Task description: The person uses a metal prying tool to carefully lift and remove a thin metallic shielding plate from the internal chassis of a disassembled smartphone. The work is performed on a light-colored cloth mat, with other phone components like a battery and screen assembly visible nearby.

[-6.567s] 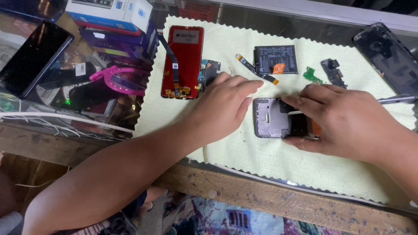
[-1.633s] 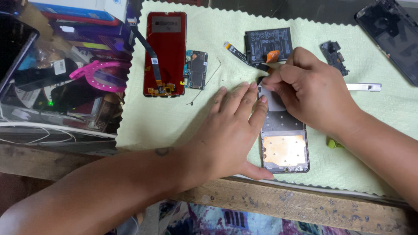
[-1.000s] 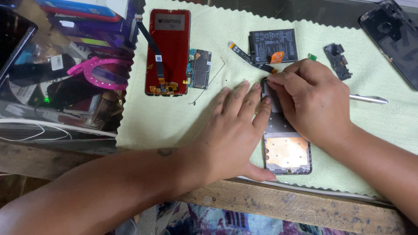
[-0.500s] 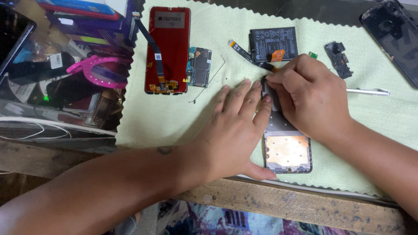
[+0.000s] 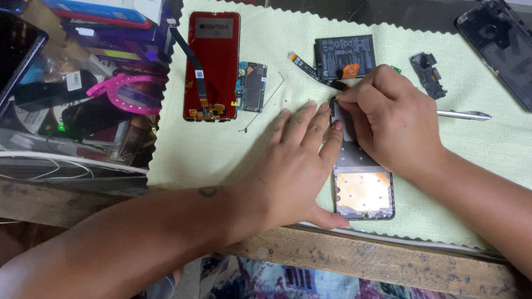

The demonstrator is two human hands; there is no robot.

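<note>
While the left hand [image 5: 299,166] stays flat steadying the metal phone frame [image 5: 363,188], the right hand [image 5: 388,124] keeps pinching its top edge on pale woven cloth [image 5: 221,149].

Pale green cloth [image 5: 221,149], red screen panel [image 5: 213,55], black battery [image 5: 344,55], perhaps copper-toned phone frame [image 5: 363,191].

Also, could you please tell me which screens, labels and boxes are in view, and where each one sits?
Red rectangular display panel: upper left of the green cloth, dark ribbon cable across it.
Black rectangular battery: top centre, pale print and an orange tab.
Dark screen: far left edge, tilted.
Dark phone panel: top right corner.
Blue and white boxes: top left.
</note>
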